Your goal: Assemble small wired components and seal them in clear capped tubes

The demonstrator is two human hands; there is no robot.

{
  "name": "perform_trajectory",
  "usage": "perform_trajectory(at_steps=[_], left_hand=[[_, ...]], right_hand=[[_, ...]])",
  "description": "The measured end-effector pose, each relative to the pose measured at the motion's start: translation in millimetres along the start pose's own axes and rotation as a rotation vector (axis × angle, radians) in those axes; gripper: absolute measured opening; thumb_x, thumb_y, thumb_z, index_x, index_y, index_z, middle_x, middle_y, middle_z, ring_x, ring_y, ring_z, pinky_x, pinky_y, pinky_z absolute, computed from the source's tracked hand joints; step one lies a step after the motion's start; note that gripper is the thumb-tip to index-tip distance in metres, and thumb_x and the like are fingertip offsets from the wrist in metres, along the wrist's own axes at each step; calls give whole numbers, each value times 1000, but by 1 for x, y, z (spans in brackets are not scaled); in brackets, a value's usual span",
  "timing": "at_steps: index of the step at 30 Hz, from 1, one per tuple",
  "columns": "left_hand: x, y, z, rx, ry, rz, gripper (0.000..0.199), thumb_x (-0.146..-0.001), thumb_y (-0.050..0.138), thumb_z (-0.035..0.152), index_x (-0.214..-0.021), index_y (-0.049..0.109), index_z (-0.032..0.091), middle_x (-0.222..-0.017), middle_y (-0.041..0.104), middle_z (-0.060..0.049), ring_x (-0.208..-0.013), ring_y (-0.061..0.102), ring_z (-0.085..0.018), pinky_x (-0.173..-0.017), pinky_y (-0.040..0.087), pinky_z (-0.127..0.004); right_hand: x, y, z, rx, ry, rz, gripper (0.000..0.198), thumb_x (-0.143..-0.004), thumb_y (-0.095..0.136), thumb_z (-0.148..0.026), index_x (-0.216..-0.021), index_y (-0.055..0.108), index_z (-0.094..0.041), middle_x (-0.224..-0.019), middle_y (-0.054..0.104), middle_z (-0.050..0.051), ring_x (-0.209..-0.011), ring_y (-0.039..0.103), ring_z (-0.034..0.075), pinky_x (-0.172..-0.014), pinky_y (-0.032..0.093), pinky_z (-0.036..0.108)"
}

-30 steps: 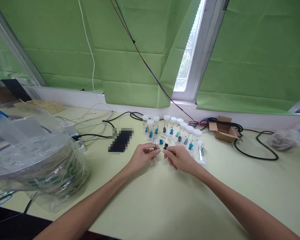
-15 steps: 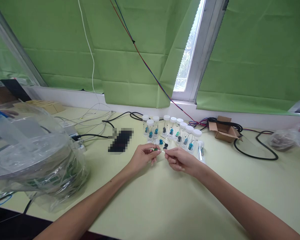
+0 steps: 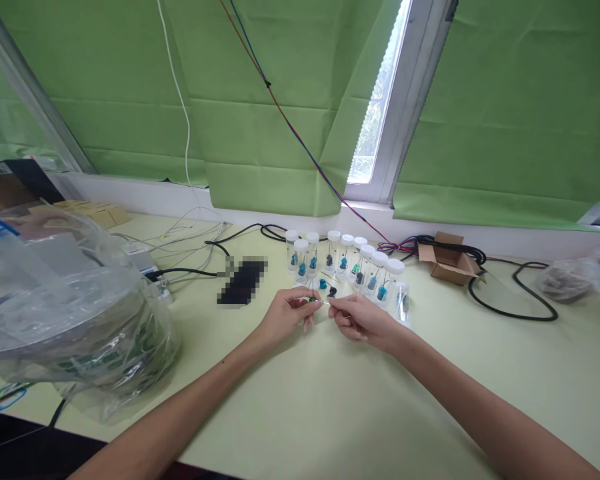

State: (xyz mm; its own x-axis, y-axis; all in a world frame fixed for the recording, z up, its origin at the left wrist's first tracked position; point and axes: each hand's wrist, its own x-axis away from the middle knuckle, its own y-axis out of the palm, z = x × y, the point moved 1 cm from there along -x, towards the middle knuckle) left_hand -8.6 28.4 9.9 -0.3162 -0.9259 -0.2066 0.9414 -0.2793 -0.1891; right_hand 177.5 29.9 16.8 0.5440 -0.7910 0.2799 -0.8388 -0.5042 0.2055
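My left hand (image 3: 296, 308) pinches a small dark green piece (image 3: 312, 299) with a thin stem rising from it; the fingers partly cover it. Close on its right, my right hand (image 3: 355, 317) is closed on a thin pale stick (image 3: 327, 304), whose tip points at the left fingertips. Just beyond the hands a small teal piece (image 3: 323, 284) and a black piece (image 3: 333, 291) lie on the table. Behind them stand several clear vials with white caps (image 3: 334, 236), holding blue, green or dark pieces with thin stems.
A bagged spool (image 3: 90, 327) takes up the left side of the pale table (image 3: 290, 413). A pixelated dark object (image 3: 243, 281) lies left of the vials. At the back right are an open cardboard box (image 3: 447, 261), a black cable (image 3: 510, 315) and a plastic bag (image 3: 570, 277).
Both hands keep almost the same place and grip. The view has shifted very slightly; nothing on the table has visibly moved.
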Motion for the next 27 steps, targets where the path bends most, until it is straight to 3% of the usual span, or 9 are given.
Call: perform_trajectory(at_steps=[5,10,14,18,23,27], left_hand=[[0,0,2,22,0,21,28,-78,70,42,-78,70,14,-62,59,0,-46,47,-9,-50,41,-25],[-1,-1,-1,45,-12,46,31,-77,71,45,-81,70,14,-57,57,0,-45,46,-10,-50,42,-26],[-1,-2,-3,52,-24,45,29,-77,72,44,-81,70,15,-56,57,1,-44,46,-10,-50,41,-25],[-2,-2,-4,58,-24,50,30,-77,72,45,-81,70,15,-55,57,2,-44,46,-10,-50,41,-25],[-1,-1,-1,56,-41,52,27,-76,74,41,-80,69,15,-55,56,2,-44,46,-9,-50,40,-25],[0,0,3,61,-43,49,26,-77,74,40,-78,69,15,-54,56,2,-44,45,-9,-51,40,-25]], right_hand=[[4,4,-6,445,-239,156,41,-88,56,-55,-76,59,-17,-50,52,-5,-36,46,9,-36,33,21],[7,0,-8,1078,-501,309,27,-95,52,-42,-90,63,-17,-62,63,1,-56,60,16,-58,43,27],[7,-2,-8,1366,-553,322,24,-100,47,-34,-100,62,-16,-81,68,9,-77,66,24,-65,42,30],[6,-2,-9,1590,-576,313,26,-103,41,-32,-94,59,-16,-79,67,10,-70,65,25,-59,39,30],[6,-2,-7,1701,-597,279,29,-103,38,-31,-84,55,-17,-74,64,8,-60,60,21,-55,33,30],[7,-1,-6,1466,-613,266,37,-103,39,-31,-69,47,-21,-64,59,4,-56,56,18,-55,34,29]])
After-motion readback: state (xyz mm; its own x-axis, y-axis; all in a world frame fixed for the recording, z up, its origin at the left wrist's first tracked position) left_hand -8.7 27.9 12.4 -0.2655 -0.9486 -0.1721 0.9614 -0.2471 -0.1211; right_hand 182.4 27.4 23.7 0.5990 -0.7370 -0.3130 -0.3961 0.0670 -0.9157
